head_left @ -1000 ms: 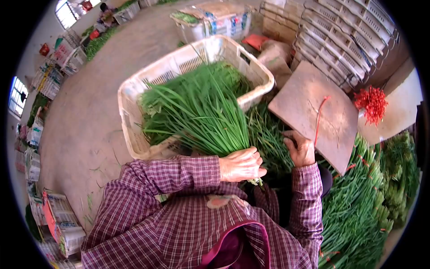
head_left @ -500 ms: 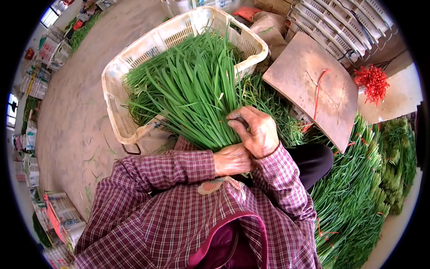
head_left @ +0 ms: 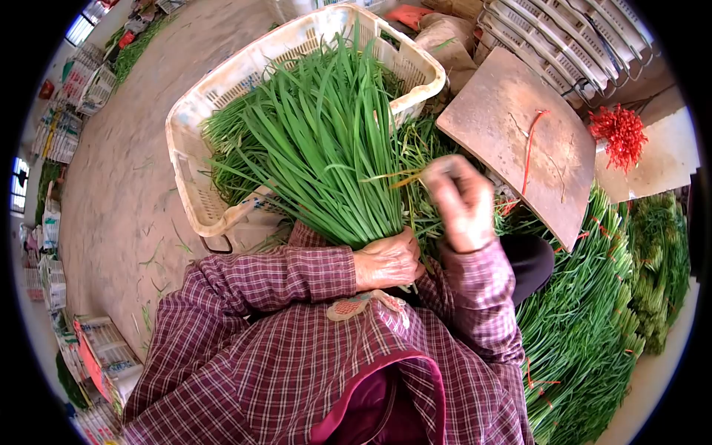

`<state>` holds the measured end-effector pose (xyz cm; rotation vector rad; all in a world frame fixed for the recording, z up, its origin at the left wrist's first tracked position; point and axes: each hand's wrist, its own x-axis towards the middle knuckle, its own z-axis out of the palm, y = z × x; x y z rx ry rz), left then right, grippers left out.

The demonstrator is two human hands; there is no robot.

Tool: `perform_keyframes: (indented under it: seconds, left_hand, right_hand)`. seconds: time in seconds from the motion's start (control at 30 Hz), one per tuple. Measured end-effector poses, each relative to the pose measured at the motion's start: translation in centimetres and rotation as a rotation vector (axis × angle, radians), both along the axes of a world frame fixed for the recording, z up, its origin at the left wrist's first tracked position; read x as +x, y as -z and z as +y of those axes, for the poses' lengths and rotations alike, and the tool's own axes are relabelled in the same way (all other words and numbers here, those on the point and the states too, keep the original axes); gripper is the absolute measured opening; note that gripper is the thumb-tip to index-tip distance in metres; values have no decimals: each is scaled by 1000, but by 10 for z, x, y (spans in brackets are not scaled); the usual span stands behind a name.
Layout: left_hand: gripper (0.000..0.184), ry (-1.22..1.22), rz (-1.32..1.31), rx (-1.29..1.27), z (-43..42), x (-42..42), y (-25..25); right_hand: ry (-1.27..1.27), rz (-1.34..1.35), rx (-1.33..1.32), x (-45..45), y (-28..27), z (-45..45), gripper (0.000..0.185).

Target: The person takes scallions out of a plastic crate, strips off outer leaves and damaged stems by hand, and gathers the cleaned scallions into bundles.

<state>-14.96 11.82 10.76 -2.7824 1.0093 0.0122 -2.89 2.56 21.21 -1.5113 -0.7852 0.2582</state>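
My left hand is closed around the lower stalks of a large bunch of long green leaves. The leaves fan out over a cream plastic basket, which has more greens inside. To the right of the bunch, my right hand is blurred by motion, its fingertips pinching a few thin yellowish leaves that stretch toward the bunch. A brown board with a red tie on it lies just beyond my right hand.
Red ties hang in a cluster at the right. Tied green bundles are piled at the lower right. White crates are stacked at the back right. Loose leaves lie on the floor at the left.
My right hand came over from beside the board to the bunch, then drew back to the right with yellowish leaves. My left hand still grips the bunch. The view has tilted downward.
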Motion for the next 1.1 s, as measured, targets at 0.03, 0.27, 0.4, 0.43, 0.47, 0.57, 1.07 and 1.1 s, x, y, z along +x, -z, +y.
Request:
perform_keyframes:
  seconds: [0.03,0.27,0.4,0.43,0.47,0.57,1.07,1.1]
  left_hand:
    - [11,12,-101,148,0,4,-19]
    - [14,-14,-83,131,-3,0,-5]
    - [14,47,-100,223,-2,4,-9]
    - [14,36,-116,214,1,6,5]
    - [14,25,-132,206,4,7,18]
    - [62,290,121,-1153,22,6,52]
    - [14,120,-69,41,-10,4,69]
    - [13,147,-89,10,-6,4,53]
  right_hand:
    - [44,134,94,6,-13,-11,14]
    - [148,-24,-115,67,-18,-96,11]
    - [106,-588,-1055,55,40,-105,33]
    - [151,-599,-928,52,49,-103,25]
    - [169,-552,-943,48,40,-95,25]
    - [259,-561,-759,35,28,-72,21]
    - [67,-546,-479,12,16,99,11]
    - [67,-546,-481,13,17,101,11]
